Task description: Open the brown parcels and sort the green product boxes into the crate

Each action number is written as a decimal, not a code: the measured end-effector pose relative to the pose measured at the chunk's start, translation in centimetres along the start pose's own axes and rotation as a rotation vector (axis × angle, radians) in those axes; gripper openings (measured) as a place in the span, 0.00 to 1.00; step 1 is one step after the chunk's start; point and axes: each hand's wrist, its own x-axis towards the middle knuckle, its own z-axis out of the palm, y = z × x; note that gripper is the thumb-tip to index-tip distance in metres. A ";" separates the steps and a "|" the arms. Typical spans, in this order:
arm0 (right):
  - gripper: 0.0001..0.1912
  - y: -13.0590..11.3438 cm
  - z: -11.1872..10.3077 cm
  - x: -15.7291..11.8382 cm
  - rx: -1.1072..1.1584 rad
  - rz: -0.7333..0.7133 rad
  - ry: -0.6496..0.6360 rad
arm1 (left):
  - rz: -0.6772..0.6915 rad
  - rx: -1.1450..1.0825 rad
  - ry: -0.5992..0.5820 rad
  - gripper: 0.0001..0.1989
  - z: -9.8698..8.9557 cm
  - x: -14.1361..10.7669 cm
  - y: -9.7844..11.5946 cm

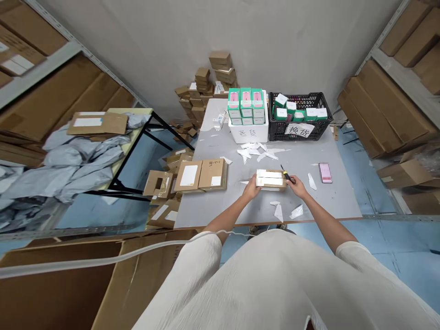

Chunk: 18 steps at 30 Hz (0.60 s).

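A small brown cardboard box [271, 178] with white labels on top lies near the front of the grey table [202, 208]. My left hand [252, 188] grips its left end. At its right end is my right hand [296, 186], closed around a yellow and black utility knife [286, 173] whose tip points up and to the left, over the box's right edge. White paper scraps [278, 211] lie in front of the box, and more torn pieces [252, 150] are behind it. A pink item [325, 173] rests to the right.
A white bin [249, 134] with green and pink boxes and a black crate [300, 131] stand at the back. Two brown boxes [201, 175] sit on the left. Grey bags [68, 160] fill a side table; a large open carton [137, 279] is at lower left.
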 end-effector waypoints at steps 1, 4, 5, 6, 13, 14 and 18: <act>0.30 -0.1 0.1 0.0 0.014 0.012 0.013 | 0.006 -0.022 0.002 0.40 0.0 0.1 0.0; 0.28 -0.2 -0.3 0.2 0.039 0.038 0.054 | 0.016 -0.076 0.030 0.34 0.0 0.5 0.1; 0.28 -0.1 -0.5 0.2 0.043 0.049 0.058 | 0.011 -0.098 0.037 0.33 0.0 0.8 0.2; 0.29 0.1 -0.7 0.3 0.050 0.060 0.058 | 0.003 -0.119 0.039 0.32 0.1 1.0 0.4; 0.28 1.5 -0.2 -0.4 0.133 0.084 0.074 | -0.049 -0.265 0.010 0.36 1.2 1.6 1.0; 0.28 1.6 -0.1 -0.6 0.123 0.082 0.073 | -0.051 -0.280 -0.003 0.38 1.3 1.5 0.9; 0.26 1.7 -0.1 -1.3 0.052 0.079 0.056 | -0.052 -0.298 -0.062 0.51 1.6 0.8 0.3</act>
